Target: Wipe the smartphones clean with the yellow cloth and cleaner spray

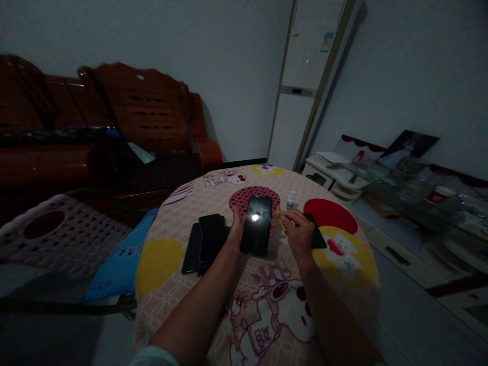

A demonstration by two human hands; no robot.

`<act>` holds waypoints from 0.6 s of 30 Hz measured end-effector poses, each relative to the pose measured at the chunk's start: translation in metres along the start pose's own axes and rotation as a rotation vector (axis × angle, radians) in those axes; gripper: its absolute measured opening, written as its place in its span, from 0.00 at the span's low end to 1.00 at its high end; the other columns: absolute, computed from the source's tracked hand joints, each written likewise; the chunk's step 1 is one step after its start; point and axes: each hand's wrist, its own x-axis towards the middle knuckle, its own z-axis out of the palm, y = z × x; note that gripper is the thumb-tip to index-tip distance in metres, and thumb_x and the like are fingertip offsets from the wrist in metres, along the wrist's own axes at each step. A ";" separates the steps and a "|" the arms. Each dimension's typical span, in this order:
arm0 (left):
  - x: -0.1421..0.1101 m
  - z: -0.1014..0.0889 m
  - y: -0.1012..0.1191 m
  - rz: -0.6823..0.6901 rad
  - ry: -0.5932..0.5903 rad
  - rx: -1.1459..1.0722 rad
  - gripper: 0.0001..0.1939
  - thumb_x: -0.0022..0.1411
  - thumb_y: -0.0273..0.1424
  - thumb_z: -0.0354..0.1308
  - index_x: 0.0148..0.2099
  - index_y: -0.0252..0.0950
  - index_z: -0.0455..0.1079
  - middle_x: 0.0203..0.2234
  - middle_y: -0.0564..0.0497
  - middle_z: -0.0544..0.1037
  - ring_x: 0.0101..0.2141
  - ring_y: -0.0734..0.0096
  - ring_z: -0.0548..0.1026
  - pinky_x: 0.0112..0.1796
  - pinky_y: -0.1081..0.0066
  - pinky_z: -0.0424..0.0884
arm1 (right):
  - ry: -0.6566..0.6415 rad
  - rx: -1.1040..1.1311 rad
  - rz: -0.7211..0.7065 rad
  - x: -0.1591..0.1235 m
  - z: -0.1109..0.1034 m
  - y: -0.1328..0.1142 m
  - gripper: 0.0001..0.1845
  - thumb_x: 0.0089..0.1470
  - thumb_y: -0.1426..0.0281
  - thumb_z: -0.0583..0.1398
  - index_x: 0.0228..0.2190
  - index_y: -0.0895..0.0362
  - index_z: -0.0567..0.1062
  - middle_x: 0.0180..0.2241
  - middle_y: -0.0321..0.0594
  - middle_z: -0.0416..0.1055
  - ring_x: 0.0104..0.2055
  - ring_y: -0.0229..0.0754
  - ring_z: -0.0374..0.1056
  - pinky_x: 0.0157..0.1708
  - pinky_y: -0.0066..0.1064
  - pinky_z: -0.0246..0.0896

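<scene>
Left hand clasps a dark phone at twelve o'clock above a round table, screen toward the wearer, presumably for easy viewing; right hand pinches a small yellow item at the phone's two o'clock, a white bottle beyond, seemingly within reach

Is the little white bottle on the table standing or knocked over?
Upright: the little white bottle with a blue label stands on the pink patterned tablecloth, cap pointing up.

the yellow thing is too small to identify.
</scene>
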 end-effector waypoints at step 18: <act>0.014 -0.008 -0.008 0.094 0.149 0.164 0.40 0.61 0.59 0.37 0.42 0.29 0.74 0.21 0.45 0.77 0.24 0.65 0.76 0.27 0.71 0.71 | -0.582 -0.399 -0.287 -0.027 0.026 -0.019 0.09 0.56 0.76 0.56 0.31 0.56 0.76 0.31 0.42 0.67 0.37 0.44 0.62 0.39 0.35 0.59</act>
